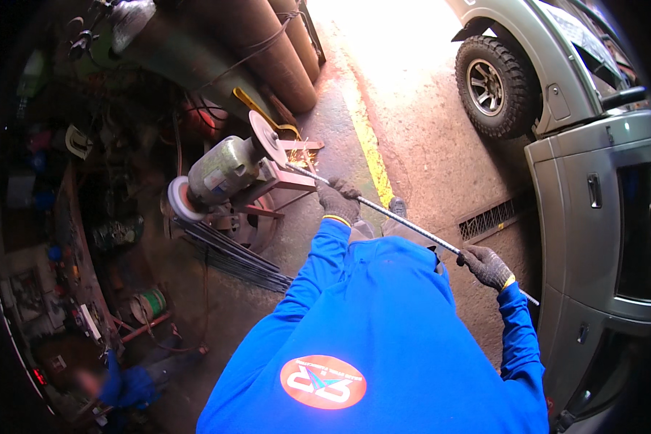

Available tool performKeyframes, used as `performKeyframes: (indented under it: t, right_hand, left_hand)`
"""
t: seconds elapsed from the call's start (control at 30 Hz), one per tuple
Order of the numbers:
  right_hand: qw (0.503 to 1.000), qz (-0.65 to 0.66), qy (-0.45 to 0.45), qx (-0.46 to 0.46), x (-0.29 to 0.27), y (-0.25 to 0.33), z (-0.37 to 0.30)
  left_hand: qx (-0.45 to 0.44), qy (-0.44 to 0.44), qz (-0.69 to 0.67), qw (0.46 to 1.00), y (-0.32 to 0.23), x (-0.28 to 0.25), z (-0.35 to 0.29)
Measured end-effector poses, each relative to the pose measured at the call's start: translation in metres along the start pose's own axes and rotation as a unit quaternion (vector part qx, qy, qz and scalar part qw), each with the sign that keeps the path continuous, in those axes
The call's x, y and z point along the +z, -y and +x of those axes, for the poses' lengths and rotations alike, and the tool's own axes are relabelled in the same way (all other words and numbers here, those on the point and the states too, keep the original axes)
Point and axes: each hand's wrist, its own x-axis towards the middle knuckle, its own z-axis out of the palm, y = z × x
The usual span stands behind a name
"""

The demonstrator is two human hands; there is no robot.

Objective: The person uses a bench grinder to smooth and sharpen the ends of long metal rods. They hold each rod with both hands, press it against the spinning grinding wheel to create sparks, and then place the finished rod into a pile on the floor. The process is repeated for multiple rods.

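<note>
A long ribbed steel rod (412, 226) slants across my front, held in both gloved hands. Its far left end meets the grinding wheel (266, 136) of a bench grinder (220, 170), and sparks (301, 157) fly beside that contact. Close behind the ground end, my left hand (338, 200), in a dark glove with a yellow cuff, is wrapped round the rod. Farther right along it, my right hand (487, 266) is closed round the rod too, whose tail sticks out past the wrist.
Several rods (235, 253) lie bundled below the grinder. Tall cylinders (260, 43) stand behind it. At right is a grey vehicle (593, 217) with a large tyre (495, 87). A floor grate (487, 219) and yellow line (369, 137) cross the ground. Another person (130, 383) is at lower left.
</note>
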Motion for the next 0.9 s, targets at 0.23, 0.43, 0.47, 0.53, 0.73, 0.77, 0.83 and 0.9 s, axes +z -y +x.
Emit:
performKeyframes:
  t: [0.23,0.43,0.47,0.53,0.73,0.77,0.83,0.9]
  right_hand:
    - [0.996,-0.073,-0.046,-0.026,-0.008,0.019,-0.006]
    - [0.990,-0.120,-0.076,-0.024,-0.010,0.020,-0.007]
    - [0.989,-0.123,-0.079,-0.026,-0.011,0.019,-0.006]
    - [0.987,-0.130,-0.084,-0.030,-0.012,0.018,-0.005]
    - [0.985,-0.144,-0.091,-0.031,-0.017,0.019,-0.001]
    - [0.986,-0.140,-0.090,-0.032,-0.018,0.020,-0.001]
    - [0.987,-0.132,-0.087,-0.034,-0.020,0.026,-0.001]
    - [0.986,-0.143,-0.084,-0.027,-0.022,0.027,-0.001]
  left_hand:
    - [0.015,-0.023,-0.014,1.000,0.002,0.007,0.004]
    - [0.035,-0.052,-0.001,0.998,0.004,0.012,0.004]
    - [0.037,-0.049,-0.001,0.998,0.005,0.013,0.003]
    - [0.040,-0.042,-0.001,0.998,0.006,0.013,-0.001]
    - [0.065,0.000,0.029,0.997,-0.001,0.006,0.015]
    - [0.064,-0.002,0.033,0.997,-0.002,0.005,0.016]
    - [0.063,-0.005,0.038,0.997,-0.002,0.005,0.017]
    - [0.073,-0.032,0.042,0.996,0.000,0.007,0.017]
